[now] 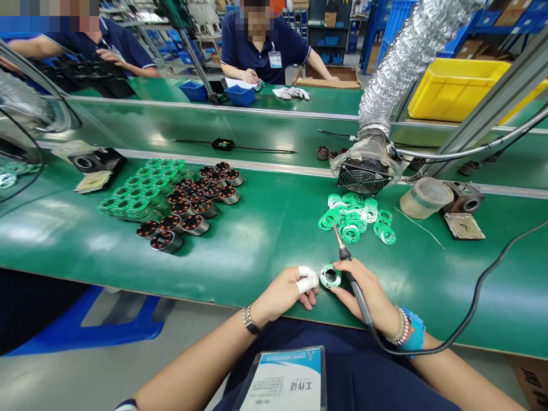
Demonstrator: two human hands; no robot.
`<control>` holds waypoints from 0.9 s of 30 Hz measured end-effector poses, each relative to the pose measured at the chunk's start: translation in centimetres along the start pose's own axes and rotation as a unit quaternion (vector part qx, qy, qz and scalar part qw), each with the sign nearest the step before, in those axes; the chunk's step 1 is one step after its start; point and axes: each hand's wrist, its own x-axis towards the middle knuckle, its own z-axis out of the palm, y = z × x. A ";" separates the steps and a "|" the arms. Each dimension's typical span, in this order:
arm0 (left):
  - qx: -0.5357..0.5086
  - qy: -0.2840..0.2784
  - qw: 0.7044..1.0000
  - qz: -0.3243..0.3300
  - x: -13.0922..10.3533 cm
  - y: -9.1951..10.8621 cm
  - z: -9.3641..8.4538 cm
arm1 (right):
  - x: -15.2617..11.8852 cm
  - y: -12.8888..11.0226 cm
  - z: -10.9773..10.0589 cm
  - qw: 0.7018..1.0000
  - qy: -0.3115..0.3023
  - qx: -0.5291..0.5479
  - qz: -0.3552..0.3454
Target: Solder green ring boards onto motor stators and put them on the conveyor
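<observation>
A round motor stator topped by a green ring circuit board [330,276] sits near the table's front edge, between my hands. My left hand [295,287], with white covers on two digits, is curled closed against its left side. Anything pinched in those fingers is hidden. My right hand [371,292] grips a soldering iron [358,294], its tip pointing up and away from me. Thumb and index finger of that hand also reach around the right side of the stator. Loose green ring boards [351,217] lie in a pile beyond the iron's tip.
Copper-wound stators [196,224] stand in rows at left, beside stacked green boards [143,191]. A fume fan [363,176] hangs behind the pile. At right are a tape-like roll [426,197] and an iron stand [466,205]. The iron's cable [475,299] loops right. Two co-workers sit opposite.
</observation>
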 end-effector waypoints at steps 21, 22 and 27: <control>0.103 0.014 0.995 0.000 0.3 1.0 0.6 | 0.0 0.2 0.1 1.000 0.002 0.013 -0.006; 0.145 0.042 0.988 0.034 0.1 0.8 0.4 | 0.0 0.2 0.1 1.000 0.003 0.014 -0.006; 0.410 0.094 0.885 0.200 -0.8 -0.5 -0.6 | 0.0 0.1 0.1 1.000 0.000 0.017 0.001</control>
